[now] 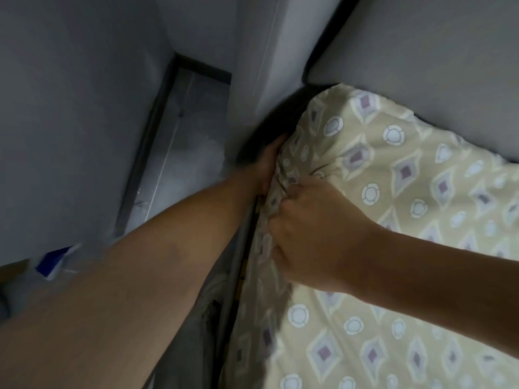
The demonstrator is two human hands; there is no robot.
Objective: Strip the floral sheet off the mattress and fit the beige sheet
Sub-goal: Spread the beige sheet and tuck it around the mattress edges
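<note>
Hands work at the corner of the mattress. The right hand [311, 237] is curled into a fist around a bunch of the patterned sheet [393, 192], gathering the cloth into creases along the mattress's left edge. The left hand [268, 167] reaches down the side of the mattress just beyond the right one, its palm against the sheet's hanging edge; its fingers go out of sight into the dark gap behind the corner, so whether they grip the cloth cannot be told. The sheet, beige with diamonds and round motifs, covers the mattress top and wraps over the far corner. A grey padded headboard [421, 51] runs along the far edge of the bed. Left of the bed lies a grey floor [179, 153] between grey walls, with a blue and white object [54, 261] near the left forearm.
</note>
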